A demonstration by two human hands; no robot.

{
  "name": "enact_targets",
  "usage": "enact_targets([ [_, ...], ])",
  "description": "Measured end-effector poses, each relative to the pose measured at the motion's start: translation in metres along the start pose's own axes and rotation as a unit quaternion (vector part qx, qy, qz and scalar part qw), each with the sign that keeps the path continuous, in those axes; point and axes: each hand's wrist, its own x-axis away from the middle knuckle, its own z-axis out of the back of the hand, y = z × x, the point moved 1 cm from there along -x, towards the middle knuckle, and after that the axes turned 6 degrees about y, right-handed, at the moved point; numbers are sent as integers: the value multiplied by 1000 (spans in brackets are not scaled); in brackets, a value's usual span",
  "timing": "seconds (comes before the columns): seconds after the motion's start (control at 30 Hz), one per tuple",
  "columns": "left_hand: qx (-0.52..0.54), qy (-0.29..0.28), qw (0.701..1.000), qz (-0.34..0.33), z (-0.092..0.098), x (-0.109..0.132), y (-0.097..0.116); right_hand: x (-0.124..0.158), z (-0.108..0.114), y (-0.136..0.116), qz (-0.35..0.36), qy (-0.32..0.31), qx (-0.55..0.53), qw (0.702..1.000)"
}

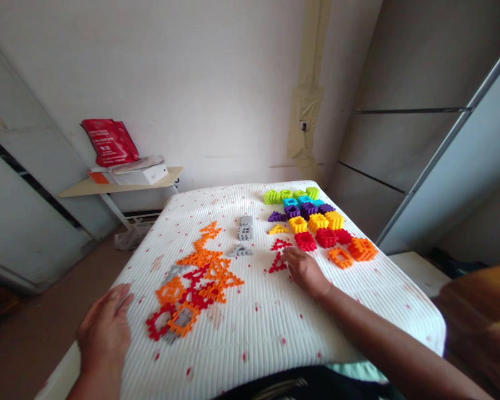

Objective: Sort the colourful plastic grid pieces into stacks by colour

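My left hand (pixel 104 330) lies flat with fingers stretched out on the left edge of the white quilted table cover (pixel 275 328), holding nothing. A flat cluster of orange, red and grey interlocking pieces (pixel 194 278) lies just to its right. My right hand (pixel 304 269) rests palm down near mid-table, its fingertips touching a red triangle piece (pixel 277 264). A second red triangle (pixel 280 244) and a yellow one (pixel 278 229) lie just beyond. Grey pieces (pixel 245 233) sit between the cluster and the triangles.
Sorted rows of square pieces stand at the far right: green (pixel 289 195), blue, purple (pixel 306 210), yellow (pixel 316 223), red (pixel 323 239) and orange (pixel 354 251). A small shelf (pixel 120 183) with a red bag (pixel 110 141) and white box is by the left wall.
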Motion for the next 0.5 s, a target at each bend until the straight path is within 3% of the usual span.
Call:
enact_targets([
  [0.07, 10, 5, 1000, 4, 1, -2, -2, 2, 2, -3, -60, 7, 42, 997],
  [0.2, 15, 15, 1000, 1, 2, -5, -5, 2, 3, -15, -139, -55, 108, 983],
  [0.37, 26, 14, 1000, 3, 2, -7, -7, -13, -3, -28, -190, -119, 149, 963],
  [0.5, 29, 13, 999, 4, 3, -5, -5, -20, -6, -34, -179, -133, 148, 963],
])
